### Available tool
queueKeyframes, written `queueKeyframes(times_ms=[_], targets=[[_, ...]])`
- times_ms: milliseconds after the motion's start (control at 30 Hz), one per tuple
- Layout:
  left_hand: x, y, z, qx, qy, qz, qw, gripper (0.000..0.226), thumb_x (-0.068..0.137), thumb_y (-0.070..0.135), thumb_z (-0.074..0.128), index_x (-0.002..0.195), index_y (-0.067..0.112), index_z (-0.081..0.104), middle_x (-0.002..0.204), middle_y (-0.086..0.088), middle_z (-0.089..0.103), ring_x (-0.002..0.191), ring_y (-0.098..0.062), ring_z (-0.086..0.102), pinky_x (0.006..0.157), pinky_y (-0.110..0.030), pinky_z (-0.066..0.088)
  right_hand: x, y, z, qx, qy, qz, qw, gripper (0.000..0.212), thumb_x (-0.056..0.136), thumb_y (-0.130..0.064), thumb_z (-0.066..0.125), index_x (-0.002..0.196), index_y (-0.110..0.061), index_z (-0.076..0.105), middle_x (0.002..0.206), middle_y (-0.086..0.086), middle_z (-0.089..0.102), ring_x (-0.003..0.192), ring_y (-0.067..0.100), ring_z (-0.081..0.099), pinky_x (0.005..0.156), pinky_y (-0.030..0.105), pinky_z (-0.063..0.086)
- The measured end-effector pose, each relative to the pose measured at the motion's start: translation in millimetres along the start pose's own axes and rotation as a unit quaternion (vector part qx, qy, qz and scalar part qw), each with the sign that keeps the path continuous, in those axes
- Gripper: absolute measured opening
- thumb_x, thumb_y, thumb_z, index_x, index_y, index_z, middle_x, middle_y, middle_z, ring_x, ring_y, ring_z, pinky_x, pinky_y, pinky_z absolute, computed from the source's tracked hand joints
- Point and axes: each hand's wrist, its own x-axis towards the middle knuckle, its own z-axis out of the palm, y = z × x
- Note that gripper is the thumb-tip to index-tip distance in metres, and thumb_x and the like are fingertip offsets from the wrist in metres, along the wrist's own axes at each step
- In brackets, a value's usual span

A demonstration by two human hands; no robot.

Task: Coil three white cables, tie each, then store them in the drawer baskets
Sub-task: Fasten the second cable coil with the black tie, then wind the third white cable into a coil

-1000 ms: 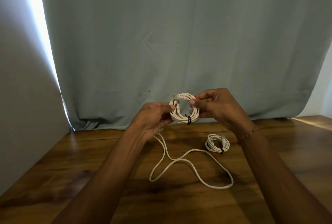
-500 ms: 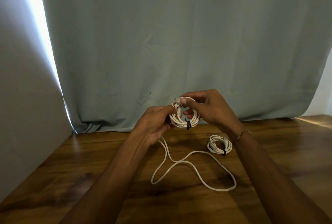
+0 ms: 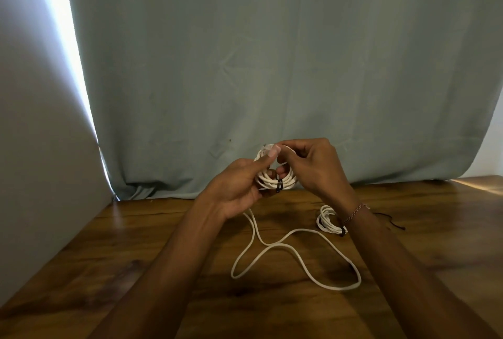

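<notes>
left hand (image 3: pixel 234 189) and right hand (image 3: pixel 315 167) both pinching tied coil (image 3: pixel 275 178) in air | loose cable (image 3: pixel 294 259) lying on table (image 3: pixel 136 270) below hands | second coil (image 3: pixel 328 220) sitting under right wrist

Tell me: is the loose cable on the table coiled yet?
No, the loose cable lies sprawled in open loops on the table.
</notes>
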Motion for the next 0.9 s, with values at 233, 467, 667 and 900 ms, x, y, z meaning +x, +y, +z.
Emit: queueKeyframes(times_ms=[233, 467, 667, 900], targets=[[-1, 1, -7, 0.286, 0.116, 0.068, 0.949, 0.035, 0.104, 0.031, 0.054, 0.103, 0.000, 0.069, 0.075, -0.005, 0.066, 0.067, -0.014, 0.063, 0.076, -0.035, 0.055, 0, -2, -1, -0.067, -0.013, -0.005, 0.998, 0.028, 0.092, -0.039, 0.070, 0.113, -0.023, 0.077, 0.094, -0.003, 0.078, 0.074, 0.007, 0.073, 0.069, 0.028, 0.063], [7, -2, -15, 0.252, 0.137, 0.052, 0.957, 0.034, 0.102, 0.036, 0.058, 0.097, 0.004, 0.067, 0.076, -0.007, 0.060, 0.075, -0.023, 0.058, 0.076, -0.040, 0.053, 3, -1, -21, 0.007, -0.139, 0.113, 0.984, 0.042, 0.089, -0.024, 0.075, 0.130, -0.019, 0.065, 0.096, 0.006, 0.078, 0.077, 0.016, 0.077, 0.068, 0.030, 0.063], [11, -12, -10, 0.206, 0.113, 0.044, 0.971, 0.043, 0.100, 0.038, 0.060, 0.108, -0.002, 0.071, 0.084, -0.011, 0.069, 0.076, -0.019, 0.064, 0.081, -0.037, 0.052, 3, 14, -29, 0.110, -0.127, 0.184, 0.968, 0.019, 0.084, -0.009, 0.079, 0.102, -0.002, 0.077, 0.092, 0.014, 0.078, 0.085, 0.026, 0.077, 0.074, 0.032, 0.063], [20, -27, -16, 0.229, 0.145, -0.005, 0.963, 0.038, 0.106, 0.040, 0.047, 0.110, 0.007, 0.065, 0.104, -0.015, 0.073, 0.098, -0.028, 0.072, 0.089, -0.037, 0.060, 4, 53, -35, 0.132, -0.063, 0.234, 0.961, 0.016, 0.082, -0.004, 0.080, 0.096, 0.002, 0.076, 0.090, 0.017, 0.077, 0.080, 0.025, 0.077, 0.069, 0.030, 0.063]])
